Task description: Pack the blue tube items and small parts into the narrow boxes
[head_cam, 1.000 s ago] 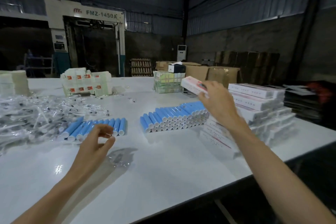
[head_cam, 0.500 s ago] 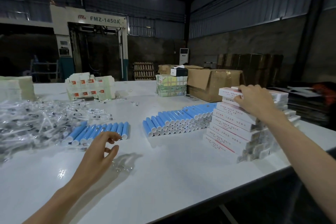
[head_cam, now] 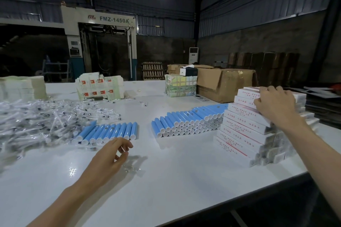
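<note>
My right hand (head_cam: 275, 106) lies spread on the stacked narrow boxes (head_cam: 245, 127), square it gently; left hand (head_cam: 110, 158) loosely curled, empty, near the blue tubes (head_cam: 108, 132), small parts (head_cam: 46, 120) left.

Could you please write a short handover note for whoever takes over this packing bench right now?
Left hand: empty, fingers curled, just above the white table, near the short row of blue tubes.
Right hand: resting on the stack of narrow white boxes; grip unclear.
Larger blue tube stack sits centre; clear-bagged small parts heaped left.
Done: many boxes stacked.
Left: many tubes and parts unpacked.
</note>
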Available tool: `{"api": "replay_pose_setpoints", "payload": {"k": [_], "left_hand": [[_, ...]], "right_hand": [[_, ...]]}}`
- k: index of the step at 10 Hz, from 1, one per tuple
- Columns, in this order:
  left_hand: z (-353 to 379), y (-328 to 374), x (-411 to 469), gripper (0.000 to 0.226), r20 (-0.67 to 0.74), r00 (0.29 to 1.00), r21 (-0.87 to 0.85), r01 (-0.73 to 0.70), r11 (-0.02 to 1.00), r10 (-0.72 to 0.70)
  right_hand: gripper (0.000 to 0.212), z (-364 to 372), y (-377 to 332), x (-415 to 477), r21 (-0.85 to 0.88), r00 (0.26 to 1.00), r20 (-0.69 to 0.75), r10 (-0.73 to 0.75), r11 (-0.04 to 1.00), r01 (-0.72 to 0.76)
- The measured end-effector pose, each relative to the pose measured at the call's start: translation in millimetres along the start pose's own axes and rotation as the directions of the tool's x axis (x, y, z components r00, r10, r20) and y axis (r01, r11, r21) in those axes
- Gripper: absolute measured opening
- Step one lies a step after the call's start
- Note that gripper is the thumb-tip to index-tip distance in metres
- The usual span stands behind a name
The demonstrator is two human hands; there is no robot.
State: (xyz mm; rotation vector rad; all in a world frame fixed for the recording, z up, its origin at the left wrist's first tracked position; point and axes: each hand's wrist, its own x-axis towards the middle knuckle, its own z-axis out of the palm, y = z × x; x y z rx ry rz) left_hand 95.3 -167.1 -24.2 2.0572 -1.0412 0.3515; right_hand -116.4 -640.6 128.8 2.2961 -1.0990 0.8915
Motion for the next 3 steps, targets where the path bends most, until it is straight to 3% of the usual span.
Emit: {"api": "replay_pose_setpoints", "payload": {"k": [2,3], "left_hand": [[-1,6,0,0.031,0.035,0.999,0.017,0.03,0.999,-0.03],[1,9,-2,0.027,0.053,0.997,0.01,0.06,0.998,-0.061]], "right_hand": [[0.036,-1,-4,-7,-0.029,0.993,-0.117,-0.019,0.999,0.016],[0.029,-7,-31,-27,0.168,0.977,-0.211,-0.036,0.983,0.073]]}}
